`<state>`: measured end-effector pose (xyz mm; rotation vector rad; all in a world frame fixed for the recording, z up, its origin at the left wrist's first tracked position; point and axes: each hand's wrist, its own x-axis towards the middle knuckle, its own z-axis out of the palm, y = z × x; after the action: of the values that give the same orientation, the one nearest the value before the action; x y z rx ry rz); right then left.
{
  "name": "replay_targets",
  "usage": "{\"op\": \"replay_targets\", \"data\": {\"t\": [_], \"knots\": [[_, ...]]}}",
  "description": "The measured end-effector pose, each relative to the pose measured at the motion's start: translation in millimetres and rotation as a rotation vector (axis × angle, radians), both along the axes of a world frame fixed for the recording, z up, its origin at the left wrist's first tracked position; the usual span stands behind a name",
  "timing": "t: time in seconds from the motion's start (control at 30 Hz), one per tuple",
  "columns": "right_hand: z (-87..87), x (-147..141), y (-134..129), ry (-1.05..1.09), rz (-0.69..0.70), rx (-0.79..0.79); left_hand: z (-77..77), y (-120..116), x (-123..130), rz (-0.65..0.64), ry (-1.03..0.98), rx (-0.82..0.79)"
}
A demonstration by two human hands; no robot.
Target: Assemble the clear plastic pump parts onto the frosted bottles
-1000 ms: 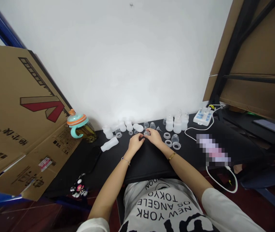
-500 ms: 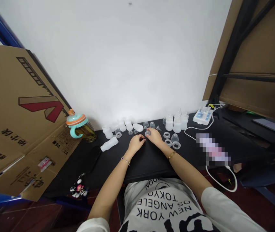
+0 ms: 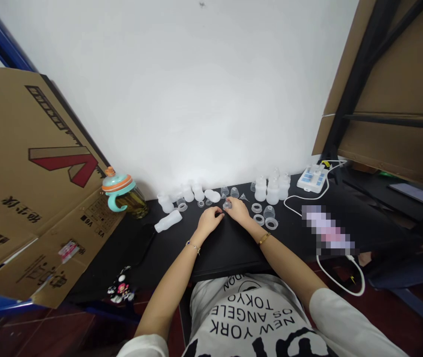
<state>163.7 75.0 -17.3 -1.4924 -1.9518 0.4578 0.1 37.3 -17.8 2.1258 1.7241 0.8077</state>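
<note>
My right hand (image 3: 238, 210) is closed on a small clear plastic cap (image 3: 227, 204) near the middle of the black table. Just left of it, my left hand (image 3: 210, 221) rests on the table with its fingers curled and a gap between thumb and forefinger; nothing shows in it. Behind both hands stand clear domed caps (image 3: 234, 192). White bottles (image 3: 197, 192) and clear rings (image 3: 182, 207) are to the left, and a white bottle lies on its side (image 3: 168, 221). Assembled bottles (image 3: 273, 191) stand at the right, with more rings (image 3: 256, 208) and a dome (image 3: 269, 212) in front.
A jug with a turquoise lid (image 3: 122, 193) stands at the left by a large cardboard box (image 3: 40, 188). At the right are a white power strip (image 3: 312, 178) with a cable and a pixelated object (image 3: 328, 230). A black phone (image 3: 140, 245) lies front left.
</note>
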Motion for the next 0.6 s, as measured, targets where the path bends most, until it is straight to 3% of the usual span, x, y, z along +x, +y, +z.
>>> {"op": "replay_targets", "data": {"t": [0.37, 0.53, 0.6], "knots": [[0.4, -1, 0, 0.016, 0.023, 0.001, 4.4, -3, 2, -0.001, 0.024, -0.015], [14.8, -2, -9, 0.245, 0.065, 0.345, 4.7, -3, 2, -0.007, 0.023, -0.009], [20.8, -2, -15, 0.282, 0.12, 0.407, 5.8, -4, 2, -0.011, 0.014, -0.009]]}}
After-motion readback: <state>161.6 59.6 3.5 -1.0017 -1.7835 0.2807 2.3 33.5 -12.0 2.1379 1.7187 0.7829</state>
